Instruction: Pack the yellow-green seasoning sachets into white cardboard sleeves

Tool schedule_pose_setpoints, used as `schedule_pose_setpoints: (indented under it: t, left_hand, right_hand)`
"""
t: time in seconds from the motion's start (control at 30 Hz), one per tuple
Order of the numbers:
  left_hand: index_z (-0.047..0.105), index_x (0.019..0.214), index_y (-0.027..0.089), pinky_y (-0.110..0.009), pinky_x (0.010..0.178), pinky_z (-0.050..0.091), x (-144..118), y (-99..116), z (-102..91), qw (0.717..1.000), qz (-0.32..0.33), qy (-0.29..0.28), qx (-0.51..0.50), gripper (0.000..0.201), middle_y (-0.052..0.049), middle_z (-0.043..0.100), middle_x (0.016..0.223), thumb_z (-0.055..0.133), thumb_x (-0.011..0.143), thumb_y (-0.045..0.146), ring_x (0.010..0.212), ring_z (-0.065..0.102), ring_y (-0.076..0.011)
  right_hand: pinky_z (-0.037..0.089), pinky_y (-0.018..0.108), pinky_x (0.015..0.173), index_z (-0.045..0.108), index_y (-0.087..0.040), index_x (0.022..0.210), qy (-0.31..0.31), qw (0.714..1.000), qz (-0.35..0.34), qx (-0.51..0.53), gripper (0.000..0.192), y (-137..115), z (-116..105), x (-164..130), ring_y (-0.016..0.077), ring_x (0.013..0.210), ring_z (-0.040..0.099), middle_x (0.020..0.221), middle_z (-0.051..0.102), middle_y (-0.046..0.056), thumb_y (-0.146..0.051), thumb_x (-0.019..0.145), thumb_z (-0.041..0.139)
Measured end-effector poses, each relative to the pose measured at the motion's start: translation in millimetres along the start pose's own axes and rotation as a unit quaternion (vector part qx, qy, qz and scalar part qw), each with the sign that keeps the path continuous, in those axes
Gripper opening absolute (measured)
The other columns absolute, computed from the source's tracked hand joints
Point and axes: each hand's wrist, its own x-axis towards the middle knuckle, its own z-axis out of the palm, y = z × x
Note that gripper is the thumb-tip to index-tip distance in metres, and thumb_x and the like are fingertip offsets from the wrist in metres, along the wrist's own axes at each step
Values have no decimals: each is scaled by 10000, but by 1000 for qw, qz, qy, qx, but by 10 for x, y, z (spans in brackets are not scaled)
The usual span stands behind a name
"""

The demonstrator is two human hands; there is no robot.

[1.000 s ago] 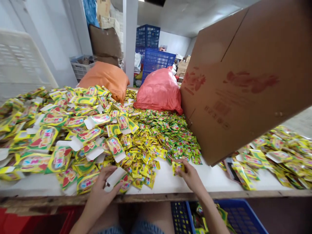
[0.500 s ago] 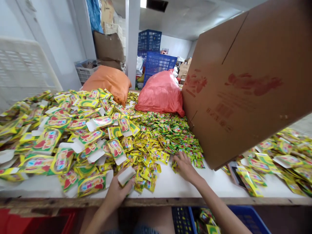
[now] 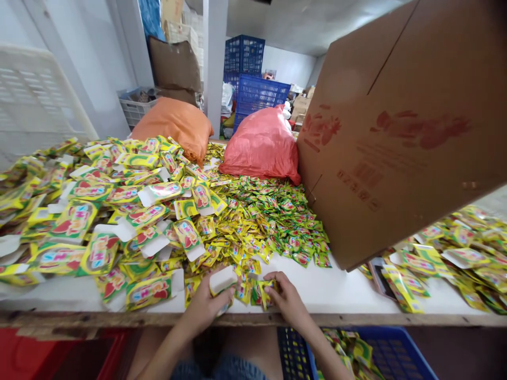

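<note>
My left hand (image 3: pixel 206 305) grips a small flat carton (image 3: pixel 222 279) with its white flap up, at the near edge of the white table (image 3: pixel 340 293). My right hand (image 3: pixel 285 298) pinches a few small yellow-green sachets (image 3: pixel 264 290) just right of the carton. The two hands are close together. A broad heap of loose sachets (image 3: pixel 273 221) spreads behind them. To the left lies a pile of flattened yellow-green cartons (image 3: pixel 99 211).
A big brown cardboard box (image 3: pixel 400 132) leans over the table at the right. An orange sack (image 3: pixel 174 124) and a red sack (image 3: pixel 261 148) sit at the back. More cartons lie at the right (image 3: pixel 447 253). A blue crate (image 3: pixel 380 353) with sachets stands under the table, a red crate (image 3: pixel 59 359) at left.
My right hand pulled back from the sachet heap toward the table edge with sachets in its fingers. My left hand shifted right with the carton, meeting it.
</note>
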Motion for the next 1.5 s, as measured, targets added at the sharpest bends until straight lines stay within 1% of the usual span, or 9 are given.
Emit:
schedule_pose_setpoints:
  t: [0.1, 0.23, 0.4, 0.63, 0.83, 1.13, 1.3, 1.4, 1.5]
  left_hand:
    - [607, 970, 139, -338, 762, 498, -15, -24, 12, 1000, -15, 14, -2, 387, -98, 700, 919, 654, 686, 398, 827, 641, -218]
    - [613, 911, 133, -324, 739, 500, -28, -26, -68, 1000, -13, -3, -28, 342, -93, 707, 863, 656, 690, 390, 801, 642, -212]
    - [618, 894, 115, -334, 749, 500, 13, -180, -148, 998, -45, -2, -47, 357, -99, 717, 843, 672, 675, 392, 810, 648, -233]
    - [611, 998, 107, -350, 791, 490, 61, -381, -127, 998, -63, 0, -20, 426, -119, 708, 939, 675, 676, 379, 885, 639, -262]
    - [597, 995, 105, -375, 838, 470, 66, -335, -109, 999, -51, -7, 7, 385, -121, 693, 975, 650, 693, 337, 922, 624, -265]
    - [568, 1068, 131, -371, 903, 437, 24, -340, -129, 999, -35, 5, 39, 425, -95, 665, 1067, 649, 689, 304, 1010, 588, -256]
    - [566, 1059, 110, -381, 875, 454, 34, -355, -124, 999, -46, 21, 18, 433, -118, 666, 1060, 652, 688, 315, 963, 610, -261]
    - [554, 1087, 119, -364, 884, 451, 53, -346, -99, 999, -32, 1, -6, 458, -107, 658, 1082, 665, 684, 307, 971, 607, -247]
    - [540, 1112, 135, -343, 904, 435, 56, -319, -84, 1000, -16, -17, -8, 474, -88, 652, 1092, 675, 678, 267, 986, 595, -234]
  right_hand:
    - [399, 339, 841, 567, -195, 958, -7, 997, -18, -76, 189, -109, 64, 37, 217, 957, 511, 978, 543, 64, -211, 776, 520]
    - [351, 355, 892, 573, -242, 1065, -79, 980, -69, -171, 370, -228, -123, 106, 243, 1071, 453, 1151, 514, 67, -125, 713, 566]
    - [365, 319, 825, 541, -243, 1136, -118, 966, -44, -224, 444, -230, -309, 85, 206, 909, 518, 919, 573, 37, -79, 725, 516]
    - [322, 353, 882, 527, -316, 1170, -134, 949, -89, -271, 513, -328, -133, 109, 251, 1098, 408, 1217, 497, 28, -160, 693, 636]
    - [366, 309, 813, 547, -222, 968, -122, 970, -95, -186, 300, -403, 171, 113, 209, 960, 501, 995, 598, 19, -184, 690, 653]
    - [407, 337, 817, 547, -213, 1017, -106, 977, -151, -111, 253, -503, 397, -8, 234, 960, 502, 1009, 562, 72, -191, 767, 583]
    - [452, 273, 659, 504, -205, 1054, -57, 994, -86, 34, 215, -475, 387, 6, 180, 764, 559, 842, 586, 36, -284, 855, 479]
    - [403, 209, 481, 445, -208, 1095, 19, 983, -37, 178, 263, -648, 396, 141, 126, 562, 511, 717, 545, -14, -377, 899, 397]
    - [442, 233, 616, 470, -210, 1077, 32, 981, -105, 161, 248, -893, 437, 308, 145, 718, 546, 831, 568, 14, -366, 888, 431]
